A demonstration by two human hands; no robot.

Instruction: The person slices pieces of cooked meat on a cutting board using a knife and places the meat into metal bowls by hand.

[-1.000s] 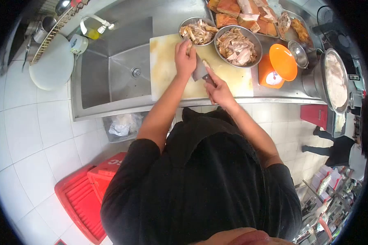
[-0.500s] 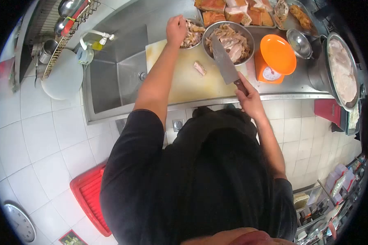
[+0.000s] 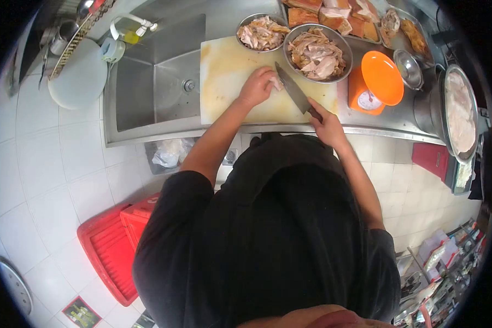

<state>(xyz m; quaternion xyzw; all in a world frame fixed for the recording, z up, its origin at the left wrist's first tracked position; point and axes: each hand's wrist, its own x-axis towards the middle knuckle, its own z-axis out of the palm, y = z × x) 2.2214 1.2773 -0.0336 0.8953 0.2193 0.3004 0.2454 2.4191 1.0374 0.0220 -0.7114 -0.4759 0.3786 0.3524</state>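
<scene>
- I see the left hand gripping a small, pale meat piece on the flat, yellowish-white board.
- The right hand is wrapped around a wide steel knife, tip toward eleven o'clock.
- The meat piece is just beside the blade, at nine o'clock.
- A round steel bowl sits at one o'clock from the knife.

The meat piece is partly covered by the left hand, the knife handle by the right hand. The upper meat slabs are cut off by the top edge; the scale dial (too small here) cannot be read.
</scene>
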